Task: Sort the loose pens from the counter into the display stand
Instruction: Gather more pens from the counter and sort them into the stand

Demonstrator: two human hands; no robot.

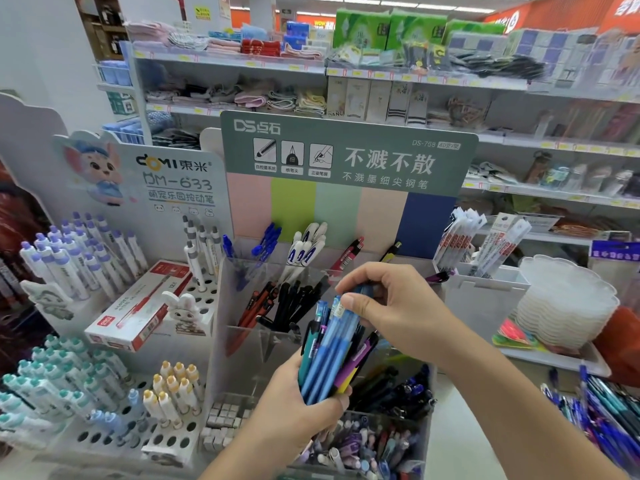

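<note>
A person's left hand (294,400) grips a bunch of pens (332,348), mostly blue, upright over the front half of a clear display stand (242,341). The right hand (384,306) reaches in from the right, thumb and curled fingers pinching the top of what seems to be 1 blue pen in the bunch. Black and red pens (277,303) stand in the stand's middle compartments.

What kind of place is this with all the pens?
Most likely a shop's stationery section. Branded pen display stands are packed with pens, shelves behind carry price tags and packaged goods, and the left hand holds a bundle of pens.
</note>
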